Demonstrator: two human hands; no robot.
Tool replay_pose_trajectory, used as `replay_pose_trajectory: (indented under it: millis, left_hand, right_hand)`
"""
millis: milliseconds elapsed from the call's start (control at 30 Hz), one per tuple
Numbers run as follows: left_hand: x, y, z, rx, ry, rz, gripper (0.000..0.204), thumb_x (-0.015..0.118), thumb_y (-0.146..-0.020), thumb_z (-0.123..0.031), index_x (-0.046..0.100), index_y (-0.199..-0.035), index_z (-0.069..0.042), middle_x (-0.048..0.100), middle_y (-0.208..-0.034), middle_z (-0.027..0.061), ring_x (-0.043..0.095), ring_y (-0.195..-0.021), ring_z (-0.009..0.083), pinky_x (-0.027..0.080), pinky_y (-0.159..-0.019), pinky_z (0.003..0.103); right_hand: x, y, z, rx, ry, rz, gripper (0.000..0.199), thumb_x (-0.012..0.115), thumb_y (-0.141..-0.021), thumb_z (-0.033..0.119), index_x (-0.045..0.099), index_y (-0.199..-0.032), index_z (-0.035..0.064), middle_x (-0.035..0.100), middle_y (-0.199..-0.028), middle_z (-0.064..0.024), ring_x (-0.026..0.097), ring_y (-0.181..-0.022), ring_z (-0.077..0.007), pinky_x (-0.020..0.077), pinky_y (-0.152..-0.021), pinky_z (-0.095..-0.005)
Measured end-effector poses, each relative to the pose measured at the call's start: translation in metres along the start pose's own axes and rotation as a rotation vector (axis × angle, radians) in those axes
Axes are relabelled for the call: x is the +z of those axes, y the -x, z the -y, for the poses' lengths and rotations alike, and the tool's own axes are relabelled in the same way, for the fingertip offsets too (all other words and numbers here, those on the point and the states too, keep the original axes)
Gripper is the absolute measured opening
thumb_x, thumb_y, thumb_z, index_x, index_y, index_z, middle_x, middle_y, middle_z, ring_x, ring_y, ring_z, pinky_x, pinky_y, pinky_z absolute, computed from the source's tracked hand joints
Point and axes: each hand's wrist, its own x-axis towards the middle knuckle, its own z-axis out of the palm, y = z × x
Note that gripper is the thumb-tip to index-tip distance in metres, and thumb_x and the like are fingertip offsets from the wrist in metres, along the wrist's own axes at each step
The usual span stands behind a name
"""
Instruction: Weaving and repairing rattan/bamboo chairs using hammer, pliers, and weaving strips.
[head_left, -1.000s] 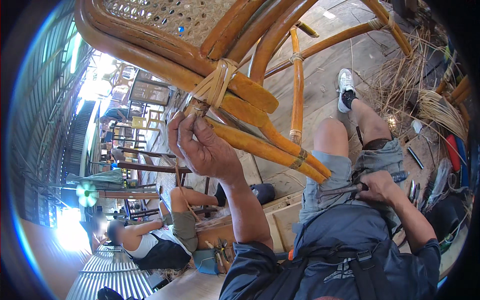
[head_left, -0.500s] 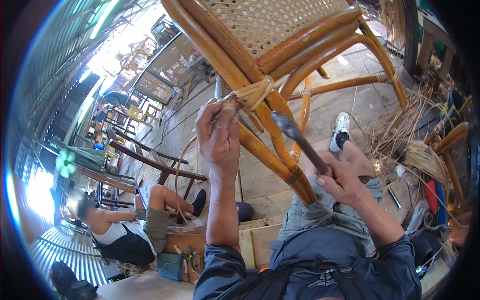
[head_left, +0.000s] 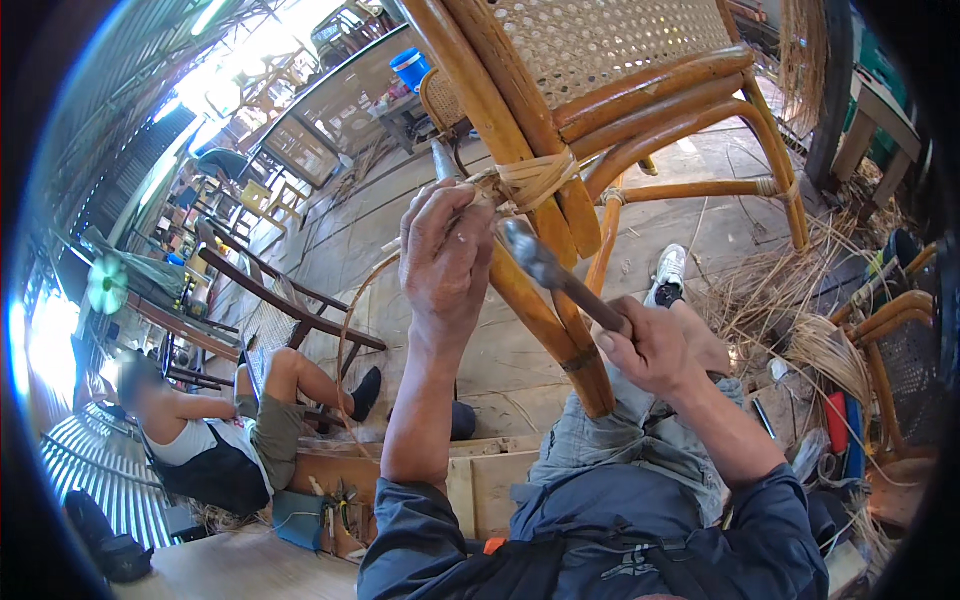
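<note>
A rattan chair (head_left: 498, 110) with a woven cane panel leans tilted in front of me, one end resting on my lap. Pale rattan strip binding (head_left: 537, 182) wraps the joint of its poles. My left hand (head_left: 445, 250) is closed at the loose end of the binding, pinching the rattan strip; its fingertips partly hide what they hold. A long thin length of the strip (head_left: 347, 325) curves down to the left of that hand. In my right hand (head_left: 652, 348) is a hammer (head_left: 580, 292), gripped by its handle, with its blurred head close beside the bound joint.
A person (head_left: 205, 430) sits at the left by a dark wooden chair frame (head_left: 275, 300). Rattan scraps (head_left: 765, 280) litter the floor at right, near another rattan chair (head_left: 895, 350). Pliers and other hand tools (head_left: 340, 500) stand by the wooden bench (head_left: 490, 490).
The view has shifted, so the chair sits farther right and lower. The hammer head has come nearer to my left hand and the binding. Both hands keep their holds.
</note>
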Motion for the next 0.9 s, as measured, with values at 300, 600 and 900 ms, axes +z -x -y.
replay_pose_trajectory:
  millis: [300, 600, 900]
  left_hand:
    - [0.001, 0.003, -0.005, -0.017, 0.007, 0.01, 0.03, 0.07, -0.066, 0.007, 0.065, -0.092, -0.005, 0.056, -0.105, 0.0085, 0.056, -0.103, 0.0279, 0.048, -0.086, 0.035]
    - [0.003, 0.0, -0.006, -0.044, 0.055, -0.032, 0.027, 0.071, -0.066, 0.005, 0.065, -0.09, -0.005, 0.057, -0.102, 0.0084, 0.056, -0.101, 0.0274, 0.049, -0.084, 0.035]
    - [0.006, 0.0, -0.005, -0.033, 0.061, -0.053, 0.026, 0.071, -0.065, 0.006, 0.065, -0.088, -0.004, 0.058, -0.1, 0.0077, 0.057, -0.1, 0.0276, 0.049, -0.084, 0.035]
  right_hand:
    - [-0.001, -0.003, 0.008, 0.198, 0.019, 0.026, 0.031, 0.061, -0.084, 0.031, 0.054, -0.093, 0.0018, 0.052, -0.057, -0.0109, 0.056, -0.054, -0.0281, 0.0439, -0.051, -0.0334]
    - [-0.003, 0.0, 0.01, -0.13, -0.044, -0.002, 0.031, 0.061, -0.083, 0.031, 0.056, -0.091, 0.002, 0.054, -0.059, -0.011, 0.057, -0.055, -0.0284, 0.0453, -0.053, -0.0332]
    - [0.003, 0.004, -0.014, -0.302, -0.114, -0.031, 0.028, 0.061, -0.083, 0.03, 0.057, -0.086, 0.0027, 0.053, -0.058, -0.0107, 0.057, -0.053, -0.0272, 0.044, -0.051, -0.0321]
